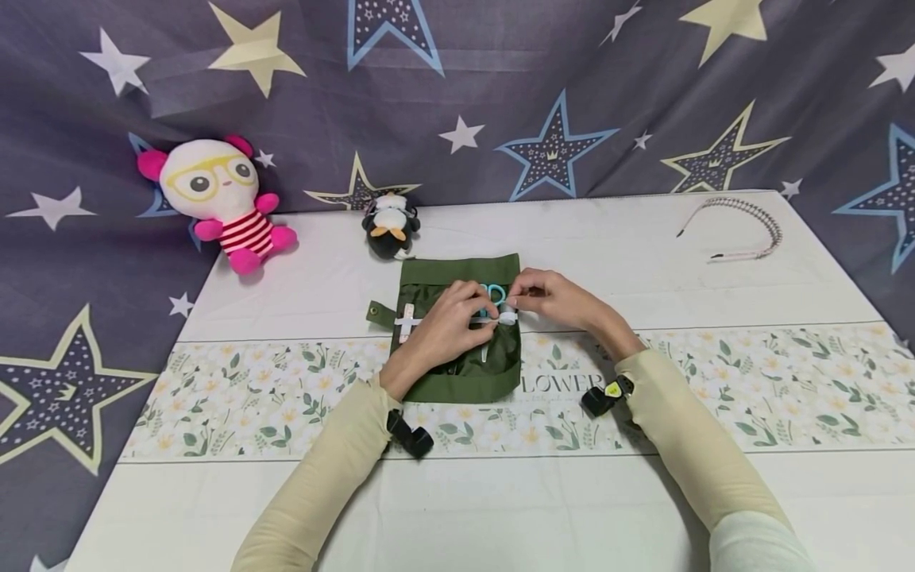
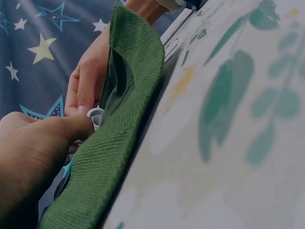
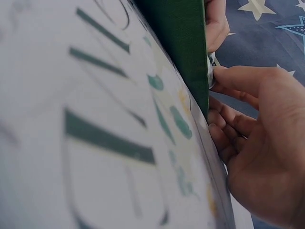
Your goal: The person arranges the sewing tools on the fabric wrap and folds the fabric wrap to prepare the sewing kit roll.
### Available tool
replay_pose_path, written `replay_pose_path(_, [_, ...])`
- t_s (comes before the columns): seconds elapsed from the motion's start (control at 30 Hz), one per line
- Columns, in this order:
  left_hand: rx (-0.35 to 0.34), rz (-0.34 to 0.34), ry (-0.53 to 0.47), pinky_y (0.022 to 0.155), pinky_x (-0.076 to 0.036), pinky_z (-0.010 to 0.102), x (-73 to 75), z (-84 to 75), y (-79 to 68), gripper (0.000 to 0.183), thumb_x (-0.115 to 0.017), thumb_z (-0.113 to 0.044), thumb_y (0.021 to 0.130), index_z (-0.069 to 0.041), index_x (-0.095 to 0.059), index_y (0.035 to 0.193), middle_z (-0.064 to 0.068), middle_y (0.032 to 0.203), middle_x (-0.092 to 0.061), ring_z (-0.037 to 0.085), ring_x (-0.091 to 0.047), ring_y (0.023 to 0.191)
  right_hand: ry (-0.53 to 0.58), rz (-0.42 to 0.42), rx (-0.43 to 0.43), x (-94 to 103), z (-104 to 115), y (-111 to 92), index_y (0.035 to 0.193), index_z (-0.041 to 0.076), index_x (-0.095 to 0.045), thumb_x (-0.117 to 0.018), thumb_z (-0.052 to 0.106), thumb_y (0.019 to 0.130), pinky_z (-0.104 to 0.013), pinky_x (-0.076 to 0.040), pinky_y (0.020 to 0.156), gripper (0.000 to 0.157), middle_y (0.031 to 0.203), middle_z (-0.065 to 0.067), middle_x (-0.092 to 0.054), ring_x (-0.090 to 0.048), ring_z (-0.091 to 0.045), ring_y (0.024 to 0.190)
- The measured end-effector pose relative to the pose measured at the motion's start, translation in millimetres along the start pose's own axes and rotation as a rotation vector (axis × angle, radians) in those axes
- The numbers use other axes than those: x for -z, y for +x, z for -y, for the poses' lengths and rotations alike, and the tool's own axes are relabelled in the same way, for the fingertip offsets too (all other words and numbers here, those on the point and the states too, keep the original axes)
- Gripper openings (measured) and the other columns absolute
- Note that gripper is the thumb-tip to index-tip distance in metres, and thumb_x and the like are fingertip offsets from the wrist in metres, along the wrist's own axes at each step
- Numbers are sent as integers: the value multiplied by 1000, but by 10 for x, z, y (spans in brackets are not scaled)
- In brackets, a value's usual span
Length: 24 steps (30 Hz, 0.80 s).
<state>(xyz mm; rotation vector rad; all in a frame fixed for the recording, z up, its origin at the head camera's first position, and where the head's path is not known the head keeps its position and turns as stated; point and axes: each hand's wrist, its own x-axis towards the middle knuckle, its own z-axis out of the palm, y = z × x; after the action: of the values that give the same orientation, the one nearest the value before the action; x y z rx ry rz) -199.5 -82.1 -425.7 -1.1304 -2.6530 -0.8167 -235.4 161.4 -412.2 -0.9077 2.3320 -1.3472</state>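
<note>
A dark green fabric pouch (image 1: 457,389) lies unfolded on the table, with a white elastic band (image 1: 407,322) running across it. My left hand (image 1: 450,318) reaches over the pouch, its thumb and forefinger pinching the band near the right side. With thumb and fingertips, my right hand (image 1: 546,295) pinches a small whitish cylinder (image 1: 507,316) at the pouch's right edge. In the left wrist view the cylinder's round, hollow-looking end (image 2: 96,118) shows beside the left thumb. Scissors with turquoise handles (image 1: 496,294) sit under the band. A pale strip-shaped item (image 1: 406,324) is tucked in at left.
A pink and white plush toy (image 1: 232,202) sits at the back left, and a plush penguin (image 1: 390,227) stands behind the pouch. At the back right lies a beaded headband (image 1: 758,214). A floral runner (image 1: 750,381) crosses the white table; a star-patterned cloth (image 1: 457,95) hangs behind.
</note>
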Motion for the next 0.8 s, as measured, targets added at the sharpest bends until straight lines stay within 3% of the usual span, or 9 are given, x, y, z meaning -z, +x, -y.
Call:
replay_pose_path(0.3, [13,-1,-23,92,-45,43,14,-10,-6,6,-71,-10,97,-8,-76,101,10,113,-60,28,-53,105,16,18,13,-28,-40,8,97,7,-74,-62,9,105,-43,-40,84,15,109,-11,-60,-49,-26,96])
replay_pose_path(0.8, [7,17,-41,92,-45,43,12,-9,-6,5,-75,-12,96,-8,-75,99,9,113,-58,28,-52,106,39,17,35,-52,-5,-12,88,4,-66,-60,6,105,-43,-37,82,18,104,-12,-57,-46,-28,92])
